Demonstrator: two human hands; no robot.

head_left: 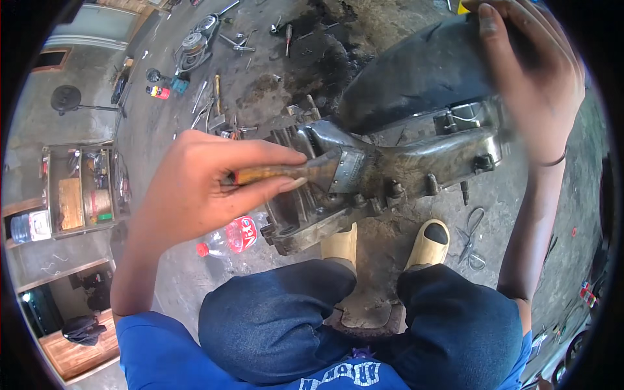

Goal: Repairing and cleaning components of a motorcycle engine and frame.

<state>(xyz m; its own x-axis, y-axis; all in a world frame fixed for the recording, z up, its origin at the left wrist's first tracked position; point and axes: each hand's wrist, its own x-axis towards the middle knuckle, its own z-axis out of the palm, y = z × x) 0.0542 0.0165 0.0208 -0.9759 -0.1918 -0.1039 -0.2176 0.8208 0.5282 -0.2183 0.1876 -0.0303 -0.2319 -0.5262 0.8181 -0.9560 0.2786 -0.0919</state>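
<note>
Between my left thumb and fingers is the wooden handle of a paintbrush [349, 170]. Its flat metal ferrule points right, and its dark bristles meet the greasy metal scooter engine casing [416, 158]. My left hand [201, 182] is closed in a pinch around the handle. At the upper right, my right hand [543, 78] grips the black tyre [416, 75], thumb on the near side and the other fingers over its top; it is slightly blurred. The tyre stands just behind the casing, which lies across in front of my knees.
Tools, including a hammer [218, 97] and a screwdriver [288, 40], lie on the oily floor beyond. A plastic bottle [231, 237] lies left of my yellow shoes [429, 244]; scissors [473, 240] lie right. Metal parts [195, 42] sit far left, near a wooden tray [79, 188].
</note>
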